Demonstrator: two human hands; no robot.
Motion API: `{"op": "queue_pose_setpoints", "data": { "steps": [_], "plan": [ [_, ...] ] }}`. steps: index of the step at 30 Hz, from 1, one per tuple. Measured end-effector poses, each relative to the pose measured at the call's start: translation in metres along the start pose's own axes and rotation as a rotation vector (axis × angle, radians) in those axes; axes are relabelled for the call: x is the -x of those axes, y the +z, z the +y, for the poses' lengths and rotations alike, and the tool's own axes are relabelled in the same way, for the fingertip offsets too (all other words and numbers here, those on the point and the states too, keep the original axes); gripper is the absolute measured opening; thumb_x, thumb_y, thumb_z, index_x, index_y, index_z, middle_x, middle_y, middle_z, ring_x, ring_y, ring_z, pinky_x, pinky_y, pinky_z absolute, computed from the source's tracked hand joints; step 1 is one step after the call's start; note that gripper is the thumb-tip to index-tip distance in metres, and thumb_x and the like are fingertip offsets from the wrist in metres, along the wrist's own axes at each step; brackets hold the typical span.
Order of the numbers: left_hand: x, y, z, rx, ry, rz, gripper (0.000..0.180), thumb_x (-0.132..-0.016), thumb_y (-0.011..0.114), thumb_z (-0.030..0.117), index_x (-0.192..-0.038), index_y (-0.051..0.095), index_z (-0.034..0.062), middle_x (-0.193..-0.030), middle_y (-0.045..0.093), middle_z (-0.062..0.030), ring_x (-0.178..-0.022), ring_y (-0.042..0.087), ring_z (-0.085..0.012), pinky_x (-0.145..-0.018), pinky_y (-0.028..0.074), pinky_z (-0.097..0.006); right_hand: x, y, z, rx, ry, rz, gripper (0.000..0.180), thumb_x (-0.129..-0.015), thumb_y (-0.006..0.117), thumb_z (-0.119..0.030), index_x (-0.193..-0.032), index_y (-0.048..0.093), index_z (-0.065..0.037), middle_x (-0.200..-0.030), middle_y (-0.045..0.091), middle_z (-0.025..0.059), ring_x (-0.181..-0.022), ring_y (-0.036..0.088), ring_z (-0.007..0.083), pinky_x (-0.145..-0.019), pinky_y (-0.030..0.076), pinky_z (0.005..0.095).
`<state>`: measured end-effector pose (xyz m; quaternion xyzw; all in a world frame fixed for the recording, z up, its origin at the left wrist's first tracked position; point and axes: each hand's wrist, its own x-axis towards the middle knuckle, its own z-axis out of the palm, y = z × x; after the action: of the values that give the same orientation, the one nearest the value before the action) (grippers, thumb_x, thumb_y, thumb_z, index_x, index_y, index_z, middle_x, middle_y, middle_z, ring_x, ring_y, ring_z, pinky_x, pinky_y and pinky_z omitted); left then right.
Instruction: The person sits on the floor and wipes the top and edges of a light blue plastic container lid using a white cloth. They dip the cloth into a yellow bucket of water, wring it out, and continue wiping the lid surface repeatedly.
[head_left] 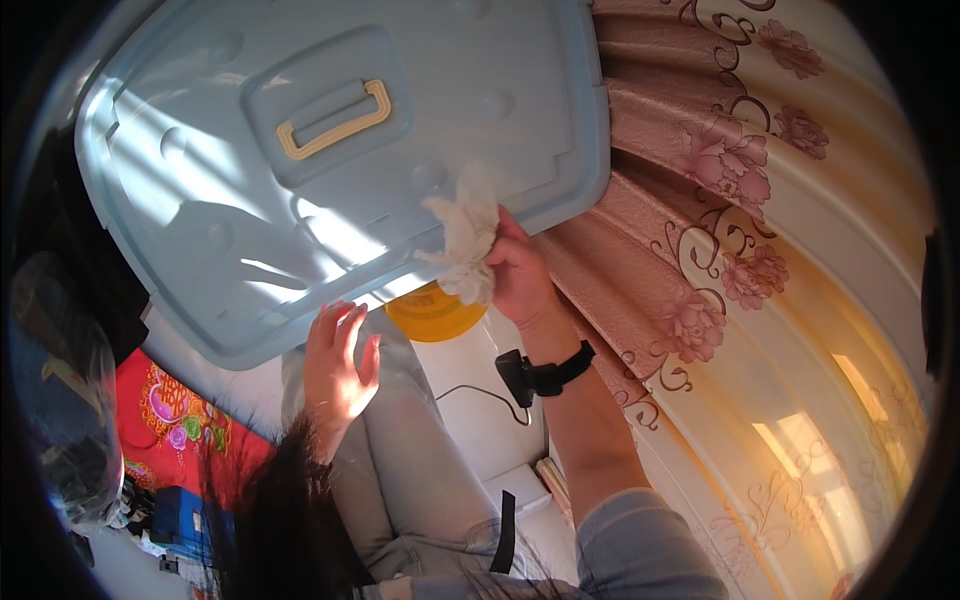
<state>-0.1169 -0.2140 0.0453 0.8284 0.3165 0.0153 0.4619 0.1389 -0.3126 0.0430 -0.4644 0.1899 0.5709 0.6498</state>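
Cloth (467, 235), white, thin, crumpled, right of the frame's centre, gripped between my right hand's (520, 272) thumb and fingers, draping over the edge of the pale-blue storage-box lid (350, 182)! My left hand (340, 372), fingers loosely spread, grasps nothing at that rim. Red fabric (180, 420), lower left, carries an ornate emblem; whether it's lettering, I can't tell.

I can read no text or numbers through my feed. On the red cloth (210, 450) at the left, I see an ornate pink-and-gold emblem (168, 397), but I can't tell whether it is writing or pure ornament. The small blue box (178, 520) below it carries a pale mark, too small for me to read. I can make out no lettering on the pale blue lid (340, 190).
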Motion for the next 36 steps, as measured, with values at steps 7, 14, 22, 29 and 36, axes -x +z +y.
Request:
{"op": "queue_pose_setpoints", "data": {
  "steps": [7, 14, 22, 29, 36],
  "plan": [
    [-0.015, 0.015, 0.014, 0.097, 0.043, -0.007, 0.047, -0.086, 0.074, 0.006, -0.131, 0.059, 0.0048, -0.123, 0.062, -0.0153, -0.115, 0.061, -0.0387, -0.104, 0.049, -0.051, 0.041, -0.013, -0.069, 0.15, -0.044, 0.204, 0.055, -0.097, 0.064, -0.01, -0.149, 0.048, -0.005, -0.143, 0.057, 0.0116, -0.13, 0.055, 0.022, -0.104, 0.051, 0.0412],
    [-0.042, 0.06, 0.04, 0.036, 0.16, -0.173, 0.049, -0.087, 0.073, 0.01, -0.133, 0.059, 0.0003, -0.135, 0.059, -0.0194, -0.13, 0.056, -0.0387, -0.114, 0.045, -0.049, -0.004, -0.067, -0.145, 1.889, -0.71, 0.55, 0.023, -0.09, 0.075, -0.009, -0.113, 0.075, -0.013, -0.113, 0.066, 0.0056, -0.104, 0.064, 0.0226, -0.085, 0.054, 0.0372],
    [-0.045, 0.11, 0.055, -0.163, 0.111, -0.268, 0.074, -0.091, 0.066, 0.01, -0.156, 0.035, -0.0046, -0.162, 0.036, -0.0204, -0.151, 0.035, -0.0371, -0.126, 0.026, -0.052, -0.036, -0.116, -0.139, 2.672, -0.906, 0.224, 0.033, -0.086, 0.065, -0.009, -0.118, 0.073, -0.013, -0.117, 0.063, 0.0051, -0.107, 0.06, 0.0279, -0.086, 0.053, 0.0426],
    [-0.044, 0.117, 0.052, -0.2, 0.131, -0.215, 0.069, -0.086, 0.057, 0.004, -0.152, 0.041, -0.0076, -0.161, 0.039, -0.0193, -0.151, 0.037, -0.0327, -0.127, 0.024, -0.053, -0.018, -0.113, -0.134, 2.756, -0.626, 0.104, 0.029, -0.088, 0.059, -0.007, -0.113, 0.072, -0.005, -0.117, 0.063, 0.0062, -0.109, 0.059, 0.0274, -0.091, 0.051, 0.0427],
    [-0.045, 0.117, 0.052, -0.194, 0.123, -0.216, 0.069, -0.085, 0.057, 0.003, -0.152, 0.042, -0.0075, -0.162, 0.039, -0.0183, -0.151, 0.037, -0.0319, -0.126, 0.024, -0.052, -0.027, -0.105, -0.137, 2.631, -0.502, -0.036, 0.023, -0.084, 0.062, -0.003, -0.103, 0.074, -0.003, -0.112, 0.069, 0.011, -0.105, 0.062, 0.0318, -0.09, 0.052, 0.0424]
  ]
}}
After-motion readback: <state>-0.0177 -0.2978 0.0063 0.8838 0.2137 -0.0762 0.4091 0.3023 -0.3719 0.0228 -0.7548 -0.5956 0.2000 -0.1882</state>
